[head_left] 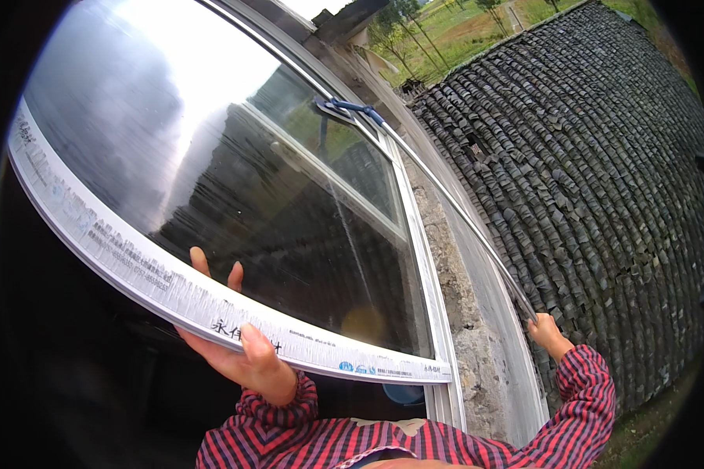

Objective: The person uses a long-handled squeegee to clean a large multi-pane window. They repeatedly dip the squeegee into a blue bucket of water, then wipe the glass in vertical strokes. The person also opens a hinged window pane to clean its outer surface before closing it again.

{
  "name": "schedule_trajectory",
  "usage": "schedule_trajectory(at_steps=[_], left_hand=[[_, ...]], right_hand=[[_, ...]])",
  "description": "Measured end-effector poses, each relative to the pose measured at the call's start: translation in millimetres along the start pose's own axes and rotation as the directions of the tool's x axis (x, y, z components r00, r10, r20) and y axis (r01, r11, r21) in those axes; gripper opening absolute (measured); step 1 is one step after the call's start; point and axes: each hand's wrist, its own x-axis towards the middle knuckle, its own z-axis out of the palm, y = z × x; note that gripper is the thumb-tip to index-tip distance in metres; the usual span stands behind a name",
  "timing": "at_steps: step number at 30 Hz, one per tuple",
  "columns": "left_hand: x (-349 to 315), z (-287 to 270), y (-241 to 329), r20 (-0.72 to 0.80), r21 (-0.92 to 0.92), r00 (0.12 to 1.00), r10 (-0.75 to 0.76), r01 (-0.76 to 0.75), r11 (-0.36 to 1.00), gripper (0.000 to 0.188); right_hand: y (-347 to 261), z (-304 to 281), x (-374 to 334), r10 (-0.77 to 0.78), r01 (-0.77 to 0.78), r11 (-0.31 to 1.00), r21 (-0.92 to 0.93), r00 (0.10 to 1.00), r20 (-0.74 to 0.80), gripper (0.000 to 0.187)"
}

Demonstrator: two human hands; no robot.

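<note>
My left hand (250, 363) grips the white-printed edge of a window sash (125, 254), its thumb on the near face and two fingertips showing over the glass side. On the far right, my right hand (551, 334) is closed round the lower end of a long silver pole (463, 211). That pole belongs to a window squeegee, whose blue head (336, 108) is against or very close to the glass pane (289, 203) near its far right edge. The pane reflects sky, dark hills and another window frame.
A rough concrete ledge (469, 352) runs beside the window frame on the right. Beyond it lies a grey tiled roof (587, 172), with grass and trees (403, 47) behind. Part of a blue round container (403, 394) shows below the sash. The lower left is dark.
</note>
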Motion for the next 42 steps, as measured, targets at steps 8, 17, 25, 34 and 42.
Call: schedule_trajectory(at_steps=[8,17,25,34,42], left_hand=[[2,-4,-2,0.021,-0.019,1.0,-0.004,0.004,1.0,0.097],[0,-3,3,0.028,-0.095,0.998,-0.052,0.054,0.994,0.097],[-2,-9,-3,0.058,-0.124,0.998,-0.01,0.018,0.992,0.099],[-3,-14,-5,0.088,-0.156,0.996,-0.014,0.028,0.987,0.102],[-3,-11,-6,0.055,-0.177,0.998,-0.032,0.042,0.983,0.105]], right_hand=[[43,-17,-72,0.11,-0.112,0.99,-0.083,0.994,-0.021,0.02],[-11,-60,-123,0.006,-0.001,0.998,0.061,0.997,-0.074,0.029],[-154,-90,3,-0.295,0.339,0.916,0.215,0.932,-0.213,0.039],[-439,-131,150,-0.681,0.786,0.606,0.127,0.594,-0.427,0.034],[-600,-148,183,-0.648,0.716,0.697,-0.036,0.607,-0.46,0.045]])
